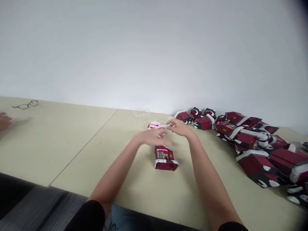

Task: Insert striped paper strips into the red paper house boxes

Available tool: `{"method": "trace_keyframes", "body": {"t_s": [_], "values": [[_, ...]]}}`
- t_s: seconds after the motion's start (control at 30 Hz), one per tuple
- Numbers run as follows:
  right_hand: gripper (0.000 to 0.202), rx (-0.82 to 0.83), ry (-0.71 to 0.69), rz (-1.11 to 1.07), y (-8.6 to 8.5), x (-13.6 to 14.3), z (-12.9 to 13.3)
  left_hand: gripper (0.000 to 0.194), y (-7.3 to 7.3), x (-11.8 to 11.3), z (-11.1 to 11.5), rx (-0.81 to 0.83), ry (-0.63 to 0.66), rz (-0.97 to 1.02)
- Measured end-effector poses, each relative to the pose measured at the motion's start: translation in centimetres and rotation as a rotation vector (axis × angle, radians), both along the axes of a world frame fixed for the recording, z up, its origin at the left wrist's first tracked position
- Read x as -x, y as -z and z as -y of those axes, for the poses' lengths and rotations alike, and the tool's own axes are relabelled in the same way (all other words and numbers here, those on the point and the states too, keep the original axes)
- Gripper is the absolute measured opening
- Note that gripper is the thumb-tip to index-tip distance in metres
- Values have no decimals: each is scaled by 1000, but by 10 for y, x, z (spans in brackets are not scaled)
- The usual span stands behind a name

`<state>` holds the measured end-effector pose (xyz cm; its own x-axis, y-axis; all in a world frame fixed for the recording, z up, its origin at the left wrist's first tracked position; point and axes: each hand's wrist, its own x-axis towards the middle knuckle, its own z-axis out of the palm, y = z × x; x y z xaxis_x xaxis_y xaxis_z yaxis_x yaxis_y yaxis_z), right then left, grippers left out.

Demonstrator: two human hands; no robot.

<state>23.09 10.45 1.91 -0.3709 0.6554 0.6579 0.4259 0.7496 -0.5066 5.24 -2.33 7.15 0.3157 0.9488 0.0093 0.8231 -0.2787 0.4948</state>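
Note:
A small dark-red model house [165, 157] with white trim and yellow windows lies on the table in front of me. My left hand [154, 137] hovers over its far end, palm down, fingers stretched and somewhat blurred, holding nothing visible. Just beyond is a clear dish of red-and-white pieces [156, 124], partly covered by my left hand. At the dish's right edge, the fingertips of my right hand [179, 127] come together in a pinch; a small pale bit seems to be at the tips, too small to name.
Many similar red houses [247, 138] are heaped along the right side and toward the wall. A clear plastic bowl [141, 114] stands near the wall. Eyeglasses [27, 105] lie at the far left, close to another person's hand [4, 121]. A seam crosses the table.

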Motion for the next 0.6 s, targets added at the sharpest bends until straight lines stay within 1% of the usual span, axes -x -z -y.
{"method": "trace_keyframes", "body": {"t_s": [0.03, 0.07, 0.1, 0.17, 0.2, 0.23, 0.27, 0.3, 0.37, 0.43, 0.5, 0.57, 0.6], "values": [[16, -24, 5, 9, 4, 4, 3, 87, 15, -15, 8, -6, 141, -91], [15, -41, 10, 17, 8, 7, 5, 82, 32, -27, 15, -24, 246, -182], [14, -56, 22, 19, 14, 10, 8, 76, 49, -36, 21, -61, 314, -271], [19, -92, 65, 10, 26, 13, 12, 59, 77, -43, 27, -212, 345, -397], [23, -111, 92, 2, 32, 12, 14, 53, 87, -42, 28, -287, 326, -446], [27, -125, 123, -6, 39, 9, 16, 50, 94, -38, 28, -344, 296, -490], [30, -129, 151, -11, 45, 3, 18, 49, 96, -31, 27, -377, 258, -532], [33, -119, 173, -10, 50, -5, 20, 49, 96, -21, 25, -390, 210, -570], [34, -72, 216, 8, 61, -27, 25, 50, 86, 6, 20, -411, 82, -634], [31, -43, 282, 24, 72, -53, 33, 47, 67, 40, 15, -487, -90, -677], [27, -39, 366, 10, 82, -81, 43, 43, 46, 80, 11, -556, -295, -708], [27, -45, 462, -37, 93, -109, 54, 46, 27, 121, 8, -656, -482, -701], [28, -54, 530, -61, 98, -122, 59, 50, 21, 141, 7, -701, -540, -691]]}}
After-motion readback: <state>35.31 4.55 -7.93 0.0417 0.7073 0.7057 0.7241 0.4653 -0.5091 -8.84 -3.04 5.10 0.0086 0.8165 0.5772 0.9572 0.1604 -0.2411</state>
